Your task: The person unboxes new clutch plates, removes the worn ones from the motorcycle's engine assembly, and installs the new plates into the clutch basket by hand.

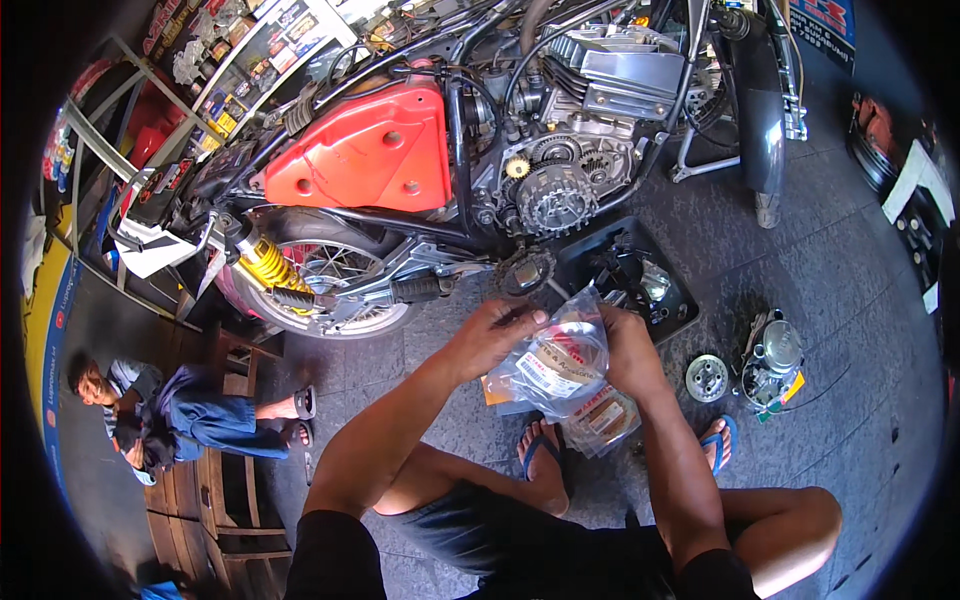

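A clear plastic parts bag [553, 368] is held up in front of me, with a pale ring-shaped part and a printed label inside. My left hand [497, 338] is closed on its upper left edge, thumb on top. My right hand [630, 350] is closed on its right side, the fingertips partly hidden behind the plastic. Just below is another clear packet [603, 420] with a brownish round part; whether a hand holds it too I cannot tell. Beyond the hands, the motorcycle engine [590, 150] has its side uncovered, showing the clutch basket [557, 197] and gears.
A black tray [683, 292] of loose parts stands past my right hand. To its right lie a round metal clutch part [707, 378] and an engine cover [776, 350] on the dark tiled floor [790, 260]. A person [195, 410] sits on a wooden bench [190, 500] at left.
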### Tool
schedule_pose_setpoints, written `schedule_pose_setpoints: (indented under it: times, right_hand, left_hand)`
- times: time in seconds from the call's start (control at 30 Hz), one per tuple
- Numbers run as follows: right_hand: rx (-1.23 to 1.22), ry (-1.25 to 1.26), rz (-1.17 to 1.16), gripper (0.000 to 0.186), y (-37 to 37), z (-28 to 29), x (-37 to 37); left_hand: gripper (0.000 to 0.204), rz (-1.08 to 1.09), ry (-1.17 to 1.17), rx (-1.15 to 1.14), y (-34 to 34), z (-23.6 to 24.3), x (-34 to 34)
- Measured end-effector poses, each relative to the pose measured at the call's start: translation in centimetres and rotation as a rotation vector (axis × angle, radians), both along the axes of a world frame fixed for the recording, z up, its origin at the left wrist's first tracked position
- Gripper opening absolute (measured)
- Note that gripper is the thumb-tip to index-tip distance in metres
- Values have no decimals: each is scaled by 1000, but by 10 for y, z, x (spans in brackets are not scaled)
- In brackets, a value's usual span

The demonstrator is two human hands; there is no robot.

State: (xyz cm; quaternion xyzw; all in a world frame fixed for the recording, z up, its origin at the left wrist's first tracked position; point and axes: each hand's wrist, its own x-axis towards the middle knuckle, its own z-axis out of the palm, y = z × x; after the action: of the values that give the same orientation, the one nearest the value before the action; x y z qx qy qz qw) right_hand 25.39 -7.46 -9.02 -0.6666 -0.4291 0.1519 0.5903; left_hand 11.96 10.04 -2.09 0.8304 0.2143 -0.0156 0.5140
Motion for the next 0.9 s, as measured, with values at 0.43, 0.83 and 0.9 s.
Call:
schedule_pose_setpoints:
  times: [0.43, 0.83, 0.9]
  right_hand:
    - [-139, -194, -171, 29, 3, -2, -20]
    - [-7, 188, 377, 20, -14, 7, 20]
    - [144, 324, 217, 15, -10, 1, 19]
  left_hand:
    - [33, 35, 6, -238, -8, -26, 3]
    - [27, -38, -7, 177, -1, -17, 2]
    - [25, -29, -142, 245, 3, -29, -1]
